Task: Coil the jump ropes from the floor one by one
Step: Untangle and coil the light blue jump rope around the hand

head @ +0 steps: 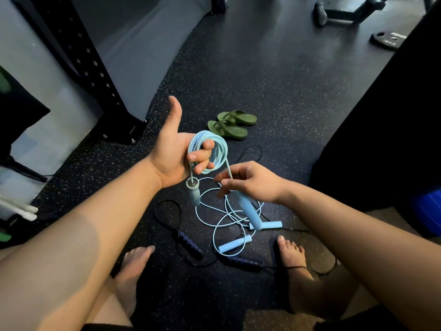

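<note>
The light-blue jump rope (210,149) is held above the floor (262,80), near the centre of the view. Most of its cord is wound into a compact coil. The left hand (175,151) grips this coil: its fingers curl through the loops and its thumb points up and away. One handle (194,195) of the rope hangs straight down below the left hand, clear of the floor.

A short free length of cord runs from the coil down to the right hand (250,182). The right hand pinches the cord between thumb and curled fingers, just above the second handle (250,212), which hangs tilted beneath it.

Directly below both hands, a second light-blue jump rope (235,243) lies uncoiled on the floor in loose, overlapping loops, with both handles lying flat. A black jump rope (191,244) with dark ribbed handles is spread across the same area. Its thin cord crosses under the light-blue loops and runs to the left, right and far side.

Two bare feet stand on the floor, the left foot (133,266) near the black handle and the right foot (293,259) against the black cord. A pair of green sandals (231,125) sits just beyond the hands. A black perforated rack upright (78,56) stands far left. A weight plate (387,40) lies flat at far right. A blue object (427,211) shows at the right edge; its form and contents cannot be determined.
</note>
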Motion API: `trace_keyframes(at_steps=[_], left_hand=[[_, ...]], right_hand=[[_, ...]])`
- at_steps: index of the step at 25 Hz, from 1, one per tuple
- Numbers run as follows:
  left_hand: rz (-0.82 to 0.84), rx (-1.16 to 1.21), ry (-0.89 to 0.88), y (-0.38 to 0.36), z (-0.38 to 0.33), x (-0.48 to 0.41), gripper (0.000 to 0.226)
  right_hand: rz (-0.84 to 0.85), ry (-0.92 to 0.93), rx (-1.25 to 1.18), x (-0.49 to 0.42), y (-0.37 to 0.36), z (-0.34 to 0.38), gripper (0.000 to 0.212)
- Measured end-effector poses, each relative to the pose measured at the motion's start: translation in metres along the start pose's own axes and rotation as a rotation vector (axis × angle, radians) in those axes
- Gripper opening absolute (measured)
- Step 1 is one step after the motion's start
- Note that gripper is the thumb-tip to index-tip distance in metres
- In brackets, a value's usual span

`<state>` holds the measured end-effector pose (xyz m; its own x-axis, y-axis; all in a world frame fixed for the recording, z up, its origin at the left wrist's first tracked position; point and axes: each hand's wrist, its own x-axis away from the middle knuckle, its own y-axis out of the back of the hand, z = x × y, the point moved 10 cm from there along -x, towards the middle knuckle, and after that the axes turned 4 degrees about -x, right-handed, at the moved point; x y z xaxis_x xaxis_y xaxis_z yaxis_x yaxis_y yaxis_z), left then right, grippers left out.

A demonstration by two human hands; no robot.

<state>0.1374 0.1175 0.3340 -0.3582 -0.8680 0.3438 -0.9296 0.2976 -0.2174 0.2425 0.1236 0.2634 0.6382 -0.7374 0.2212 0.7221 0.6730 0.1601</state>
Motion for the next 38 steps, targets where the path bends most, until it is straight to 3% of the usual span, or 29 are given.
trace_keyframes(at_steps=[4,9,13,20,29,31,35,38], left_hand=[[0.024,-0.025,0.014,-0.002,0.002,-0.001,0.101],[0.157,-0.184,0.104,-0.012,0.017,-0.001,0.102],[0.154,-0.212,0.126,-0.011,0.018,-0.002,0.102],[-0.138,-0.237,0.01,0.021,-0.015,0.002,0.098],[-0.582,-0.316,-0.159,0.119,-0.038,0.065,0.108],[-0.52,-0.309,-0.155,0.132,-0.033,0.082,0.106],[-0.235,-0.186,-0.125,0.139,-0.012,0.115,0.094],[-0.243,-0.084,-0.171,0.158,0.002,0.153,0.07]], right_hand=[[-0.003,0.035,-0.076,0.0,0.002,0.006,0.025],[-0.06,0.204,-0.172,0.008,0.006,0.038,0.057],[-0.021,0.243,-0.35,0.008,0.003,0.057,0.033],[-0.187,0.296,-0.2,-0.017,0.007,0.081,0.019],[-0.15,0.399,-0.146,-0.057,-0.057,0.13,0.013],[-0.1,0.408,-0.166,-0.068,-0.081,0.135,0.011],[-0.071,0.447,-0.104,-0.083,-0.121,0.134,0.015],[0.0,0.426,-0.132,-0.095,-0.162,0.133,0.022]])
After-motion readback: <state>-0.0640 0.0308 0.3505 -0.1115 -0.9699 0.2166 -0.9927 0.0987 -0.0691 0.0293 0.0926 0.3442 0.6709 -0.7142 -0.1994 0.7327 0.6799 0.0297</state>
